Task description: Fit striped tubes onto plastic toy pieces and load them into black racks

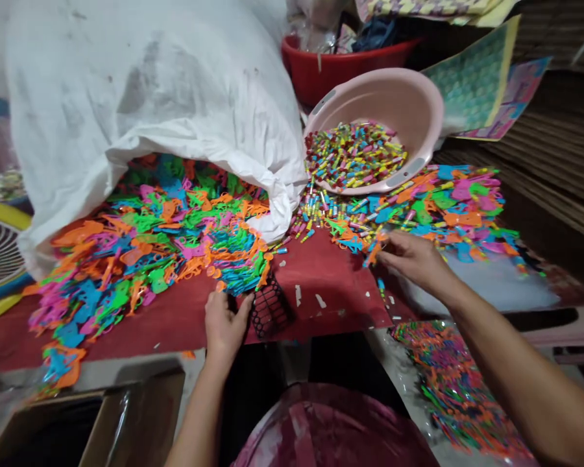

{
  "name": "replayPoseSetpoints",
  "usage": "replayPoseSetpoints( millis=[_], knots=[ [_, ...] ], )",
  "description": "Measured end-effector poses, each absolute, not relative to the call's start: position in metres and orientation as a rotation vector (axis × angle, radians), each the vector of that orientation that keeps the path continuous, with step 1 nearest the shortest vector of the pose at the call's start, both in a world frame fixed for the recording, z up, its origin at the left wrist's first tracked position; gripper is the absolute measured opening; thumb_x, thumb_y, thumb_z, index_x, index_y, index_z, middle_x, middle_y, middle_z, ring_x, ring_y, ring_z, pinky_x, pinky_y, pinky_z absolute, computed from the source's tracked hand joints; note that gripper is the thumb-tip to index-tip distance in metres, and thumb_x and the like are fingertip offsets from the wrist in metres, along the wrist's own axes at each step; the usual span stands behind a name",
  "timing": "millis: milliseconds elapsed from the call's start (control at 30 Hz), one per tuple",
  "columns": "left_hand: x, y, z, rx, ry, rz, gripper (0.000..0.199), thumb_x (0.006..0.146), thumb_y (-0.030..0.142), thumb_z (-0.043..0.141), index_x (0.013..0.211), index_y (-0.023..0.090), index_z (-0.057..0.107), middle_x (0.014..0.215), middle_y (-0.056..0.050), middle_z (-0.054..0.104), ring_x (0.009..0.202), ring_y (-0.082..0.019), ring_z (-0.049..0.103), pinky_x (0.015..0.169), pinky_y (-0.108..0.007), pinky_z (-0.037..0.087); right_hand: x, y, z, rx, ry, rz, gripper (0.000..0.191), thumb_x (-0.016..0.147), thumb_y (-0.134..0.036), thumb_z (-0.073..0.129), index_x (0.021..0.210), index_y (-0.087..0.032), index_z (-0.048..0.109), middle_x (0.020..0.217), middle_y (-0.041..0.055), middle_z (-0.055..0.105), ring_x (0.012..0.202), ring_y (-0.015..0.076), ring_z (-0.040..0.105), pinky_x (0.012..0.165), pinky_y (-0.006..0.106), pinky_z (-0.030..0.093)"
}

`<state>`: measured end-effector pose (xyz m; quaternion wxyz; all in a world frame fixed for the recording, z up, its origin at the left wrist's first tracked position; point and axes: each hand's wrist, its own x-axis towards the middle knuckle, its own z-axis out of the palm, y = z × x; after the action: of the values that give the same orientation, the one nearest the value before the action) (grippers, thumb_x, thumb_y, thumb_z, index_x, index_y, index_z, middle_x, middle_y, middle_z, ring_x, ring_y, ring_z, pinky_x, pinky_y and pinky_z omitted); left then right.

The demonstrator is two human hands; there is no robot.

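My left hand (pixel 222 327) is at the near edge of the red table (pixel 333 275), half open with the thumb spread from the fingers; the thumb is at the left side of a black mesh basket (pixel 271 308), and the fingertips are by a row of stacked plastic pieces (pixel 238 256). I cannot tell whether they grip any. The basket sits right at that edge, tilted, so there is little table in front of it. My right hand (pixel 421 263) is farther in from the near edge, thumb and fingers pinched on an orange piece (pixel 376 249), just beside a small cluster of pieces (pixel 345 235). Between my hands the red surface shows, with only pale flecks on it, a short open stretch for moving across. Beyond it, small striped tubes (pixel 316 207) spill out from the tipped pink basin (pixel 428 107). The left side is crowded by the loose heap (pixel 146 250) coming out of the white sack (pixel 175 71), its lower end reaching the near edge, and the right side by another heap (pixel 460 207) beside clear plastic (pixel 486 285)
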<state>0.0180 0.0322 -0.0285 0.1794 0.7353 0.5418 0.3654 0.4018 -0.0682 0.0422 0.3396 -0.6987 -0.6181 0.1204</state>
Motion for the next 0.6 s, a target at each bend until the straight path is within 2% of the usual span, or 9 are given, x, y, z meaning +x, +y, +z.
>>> replayPoseSetpoints(
  millis=[100, 200, 267, 367, 467, 600],
  knots=[
    [0.018, 0.034, -0.027, 2.076, 1.538, 0.997, 0.026, 0.081, 0.041, 0.064, 0.094, 0.018, 0.061, 0.081, -0.003, 0.058, 0.077, -0.020, 0.056, 0.072, -0.031, 0.045, 0.342, -0.060, 0.044, -1.576, -1.425, 0.632, 0.016, 0.083, -0.028, 0.062, 0.092, -0.019, 0.073, 0.090, 0.0049, 0.072, 0.082, 0.0197, 0.066, 0.075, 0.032, 0.052],
    [0.015, 0.036, -0.023, 2.035, 1.551, 0.959, 0.021, 0.080, 0.036, 0.063, 0.091, 0.018, 0.061, 0.079, -0.003, 0.057, 0.075, -0.019, 0.054, 0.071, -0.030, 0.044, 0.283, -0.046, 0.037, -1.344, -1.541, 0.786, 0.020, 0.083, -0.022, 0.062, 0.100, -0.019, 0.072, 0.100, 0.0067, 0.071, 0.092, 0.0200, 0.067, 0.083, 0.034, 0.052],
    [0.011, 0.038, -0.020, 2.034, 1.526, 0.928, 0.016, 0.079, 0.032, 0.061, 0.088, 0.018, 0.061, 0.078, -0.002, 0.058, 0.077, -0.019, 0.055, 0.071, -0.030, 0.044, 0.255, -0.037, 0.030, -1.277, -1.616, 0.749, 0.018, 0.086, -0.020, 0.060, 0.101, -0.020, 0.070, 0.098, 0.0061, 0.070, 0.091, 0.0187, 0.066, 0.081, 0.032, 0.051],
    [0.004, 0.043, -0.017, 2.048, 1.467, 0.886, 0.012, 0.080, 0.027, 0.058, 0.088, 0.019, 0.061, 0.080, -0.003, 0.061, 0.079, -0.019, 0.056, 0.072, -0.029, 0.043, 0.231, -0.024, 0.019, -1.352, -1.734, 0.553, 0.008, 0.090, -0.025, 0.060, 0.088, -0.019, 0.066, 0.084, 0.0031, 0.064, 0.078, 0.0163, 0.061, 0.070, 0.027, 0.048],
    [-0.001, 0.047, -0.015, 2.053, 1.452, 0.845, 0.010, 0.080, 0.026, 0.058, 0.086, 0.019, 0.062, 0.081, -0.003, 0.062, 0.079, -0.019, 0.055, 0.071, -0.029, 0.043, 0.225, -0.017, 0.011, -1.424, -1.891, 0.358, 0.021, 0.092, -0.029, 0.059, 0.074, -0.019, 0.058, 0.071, 0.0007, 0.056, 0.066, 0.0149, 0.053, 0.061, 0.026, 0.041],
    [-0.002, 0.051, -0.015, 2.077, 1.398, 0.863, 0.011, 0.080, 0.022, 0.056, 0.088, 0.020, 0.062, 0.085, -0.003, 0.064, 0.082, -0.020, 0.055, 0.074, -0.030, 0.042, 0.227, -0.017, 0.012, -1.385, -2.000, 0.326, 0.020, 0.093, -0.028, 0.055, 0.074, -0.020, 0.058, 0.072, 0.0026, 0.060, 0.066, 0.0162, 0.056, 0.060, 0.027, 0.043]
  ],
)
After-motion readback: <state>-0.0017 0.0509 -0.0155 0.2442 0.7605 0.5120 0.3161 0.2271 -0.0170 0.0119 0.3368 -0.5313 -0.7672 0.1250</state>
